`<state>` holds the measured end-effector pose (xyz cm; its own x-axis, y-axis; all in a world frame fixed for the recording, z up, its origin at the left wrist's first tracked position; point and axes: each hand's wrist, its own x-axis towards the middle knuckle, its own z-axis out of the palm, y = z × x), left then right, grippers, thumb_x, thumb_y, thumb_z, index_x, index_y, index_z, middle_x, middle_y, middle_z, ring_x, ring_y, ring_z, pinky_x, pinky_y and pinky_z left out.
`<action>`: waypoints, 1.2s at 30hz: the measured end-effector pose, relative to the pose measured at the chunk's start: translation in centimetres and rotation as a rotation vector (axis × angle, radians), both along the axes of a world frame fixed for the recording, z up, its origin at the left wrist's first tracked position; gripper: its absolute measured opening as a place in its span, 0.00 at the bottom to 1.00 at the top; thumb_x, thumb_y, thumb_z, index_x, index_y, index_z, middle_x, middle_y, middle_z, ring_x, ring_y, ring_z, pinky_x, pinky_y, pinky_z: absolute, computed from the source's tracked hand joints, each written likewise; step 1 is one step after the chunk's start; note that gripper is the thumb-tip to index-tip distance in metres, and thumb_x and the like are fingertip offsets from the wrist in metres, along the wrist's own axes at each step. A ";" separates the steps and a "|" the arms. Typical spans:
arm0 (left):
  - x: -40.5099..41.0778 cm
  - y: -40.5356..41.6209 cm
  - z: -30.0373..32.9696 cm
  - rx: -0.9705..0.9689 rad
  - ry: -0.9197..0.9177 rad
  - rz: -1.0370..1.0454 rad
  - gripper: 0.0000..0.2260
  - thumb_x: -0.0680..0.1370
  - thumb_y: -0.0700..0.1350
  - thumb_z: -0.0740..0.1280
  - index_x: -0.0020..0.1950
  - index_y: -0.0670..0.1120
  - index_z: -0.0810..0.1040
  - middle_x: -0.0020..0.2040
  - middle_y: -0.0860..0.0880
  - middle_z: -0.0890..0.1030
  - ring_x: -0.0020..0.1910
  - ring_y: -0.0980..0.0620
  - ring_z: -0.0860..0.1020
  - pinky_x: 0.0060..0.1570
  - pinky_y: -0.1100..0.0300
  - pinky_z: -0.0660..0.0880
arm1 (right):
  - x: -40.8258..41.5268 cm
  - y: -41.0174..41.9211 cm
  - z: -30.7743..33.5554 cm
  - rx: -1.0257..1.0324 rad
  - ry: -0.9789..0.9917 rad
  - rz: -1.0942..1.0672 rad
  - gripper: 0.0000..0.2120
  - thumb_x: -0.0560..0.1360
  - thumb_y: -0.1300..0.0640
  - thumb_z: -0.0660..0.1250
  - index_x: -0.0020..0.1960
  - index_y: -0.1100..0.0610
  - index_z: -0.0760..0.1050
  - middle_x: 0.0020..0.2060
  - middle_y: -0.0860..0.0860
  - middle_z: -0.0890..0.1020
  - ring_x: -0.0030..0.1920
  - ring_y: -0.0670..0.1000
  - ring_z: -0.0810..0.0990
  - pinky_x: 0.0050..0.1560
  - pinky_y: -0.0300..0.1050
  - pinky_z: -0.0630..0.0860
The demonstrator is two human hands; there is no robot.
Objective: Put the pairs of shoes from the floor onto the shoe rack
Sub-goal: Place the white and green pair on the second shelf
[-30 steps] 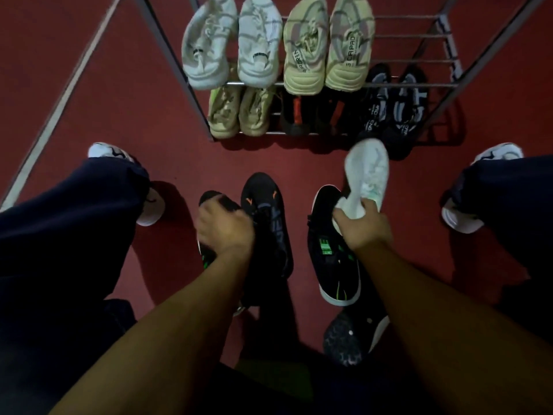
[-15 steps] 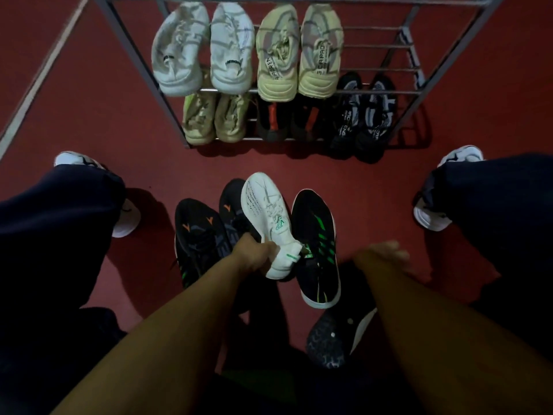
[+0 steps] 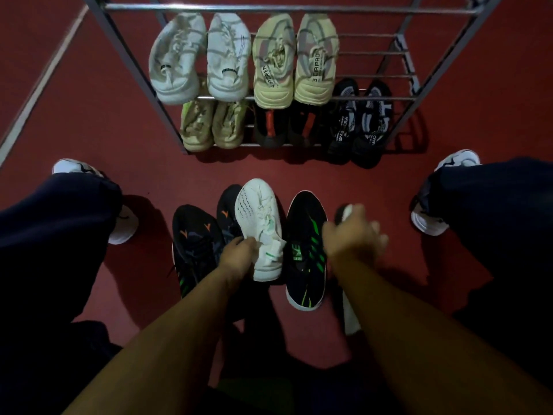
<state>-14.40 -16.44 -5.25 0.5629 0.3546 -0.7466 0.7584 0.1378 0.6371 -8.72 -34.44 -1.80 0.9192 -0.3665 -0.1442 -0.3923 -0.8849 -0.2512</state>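
Note:
A white shoe [image 3: 258, 223] is held sole-up at its heel by my left hand [image 3: 239, 257], above the floor shoes. My right hand [image 3: 353, 235], blurred, is closed around a dark shoe with a white sole [image 3: 350, 320] that runs under my wrist. A black pair with orange marks [image 3: 194, 241] lies on the red floor to the left. One black shoe with green stripes [image 3: 308, 250] lies between my hands. The metal shoe rack [image 3: 131, 70] stands ahead with several pairs on its two shelves.
The upper shelf holds a white pair [image 3: 203, 58] and a beige pair [image 3: 294, 61], with bare bars [image 3: 371, 52] to their right. The lower shelf is full across. My legs in dark trousers [image 3: 54, 235] and white shoes [image 3: 431, 217] flank the floor shoes.
The white shoe passed from my right hand to my left hand. My left hand let go of the black orange-marked shoe. My right hand dropped to the dark shoe and closed on it.

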 end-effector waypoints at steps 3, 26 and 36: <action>-0.1 0.6 0.1 -0.009 -0.045 0.071 0.08 0.77 0.46 0.60 0.52 0.44 0.75 0.48 0.44 0.77 0.43 0.47 0.75 0.50 0.53 0.73 | -0.2 1.8 0.8 -0.133 -0.402 0.402 0.16 0.66 0.50 0.70 0.52 0.54 0.75 0.41 0.52 0.82 0.45 0.58 0.77 0.49 0.52 0.66; -1.3 2.3 3.0 -0.027 -0.069 0.174 0.08 0.75 0.42 0.60 0.37 0.45 0.75 0.36 0.47 0.77 0.34 0.50 0.74 0.35 0.59 0.71 | 0.3 -0.9 -6.4 0.704 0.631 -0.271 0.21 0.72 0.59 0.69 0.63 0.63 0.74 0.53 0.63 0.78 0.48 0.62 0.80 0.48 0.56 0.82; -1.4 4.4 -0.7 -0.168 0.003 0.368 0.16 0.60 0.51 0.64 0.41 0.44 0.82 0.50 0.38 0.84 0.49 0.37 0.81 0.57 0.39 0.76 | 2.4 -2.3 -1.6 1.394 -0.151 -0.740 0.16 0.82 0.52 0.61 0.69 0.48 0.72 0.57 0.51 0.78 0.51 0.55 0.79 0.49 0.56 0.79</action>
